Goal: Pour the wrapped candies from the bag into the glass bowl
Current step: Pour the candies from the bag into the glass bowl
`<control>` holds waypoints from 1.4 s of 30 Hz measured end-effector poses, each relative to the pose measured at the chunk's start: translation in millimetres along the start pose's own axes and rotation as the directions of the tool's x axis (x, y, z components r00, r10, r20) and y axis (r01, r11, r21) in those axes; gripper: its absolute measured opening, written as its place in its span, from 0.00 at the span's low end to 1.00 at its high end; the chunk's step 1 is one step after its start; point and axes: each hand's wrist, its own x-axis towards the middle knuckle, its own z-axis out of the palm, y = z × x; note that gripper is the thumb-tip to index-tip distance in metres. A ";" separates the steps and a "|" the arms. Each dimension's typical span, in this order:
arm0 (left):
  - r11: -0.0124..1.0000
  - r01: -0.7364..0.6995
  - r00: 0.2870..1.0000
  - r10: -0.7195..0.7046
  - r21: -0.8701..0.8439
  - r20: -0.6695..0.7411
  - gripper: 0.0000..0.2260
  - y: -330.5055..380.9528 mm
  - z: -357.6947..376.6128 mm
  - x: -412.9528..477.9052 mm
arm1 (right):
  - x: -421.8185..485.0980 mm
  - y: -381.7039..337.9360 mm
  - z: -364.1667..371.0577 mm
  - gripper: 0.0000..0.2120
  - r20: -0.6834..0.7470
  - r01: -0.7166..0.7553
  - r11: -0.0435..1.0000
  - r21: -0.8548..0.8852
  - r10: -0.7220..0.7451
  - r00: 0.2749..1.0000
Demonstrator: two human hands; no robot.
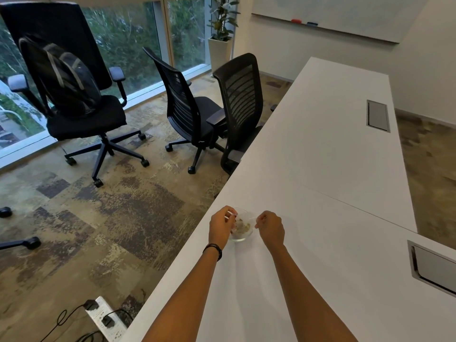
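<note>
Since both the left hand and right hand pinch a clear bag over the glass bowl, uneven tilting may spill wrapped candies onto the white table.

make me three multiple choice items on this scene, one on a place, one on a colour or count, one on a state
1. Where does the bowl stand?
A. on the table, near its left edge
B. on a chair seat
C. on the carpet

2. How many office chairs show in full beside the table?
A. one
B. three
C. five

3. What are the hands doing?
A. resting flat on the table
B. both holding a clear bag over the bowl
C. lifting the backpack

Answers:
1. A, the bowl sits on the white top close to the edge by the carpet.
2. B, one chair with a backpack, and two mesh-backed ones.
3. B, the left hand and right hand pinch the bag's two sides above the bowl, with candies already inside.
</note>
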 end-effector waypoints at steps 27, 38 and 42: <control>0.866 0.305 0.943 -0.217 -0.396 0.252 0.17 24.0 -41.9 -51.2 | -81.2 28.2 -5.1 0.12 0.024 0.435 0.890 -0.137 -0.436 0.899; 0.915 0.249 0.947 -0.161 -0.318 0.277 0.17 -19.4 -86.8 -122.3 | -133.1 19.7 13.8 0.30 0.198 -0.114 0.773 0.624 -0.016 0.980; 0.938 0.247 0.941 -0.172 -0.242 0.292 0.15 -48.3 -113.5 -149.9 | -155.5 29.1 34.1 0.26 0.395 -0.271 0.656 0.704 -0.045 0.918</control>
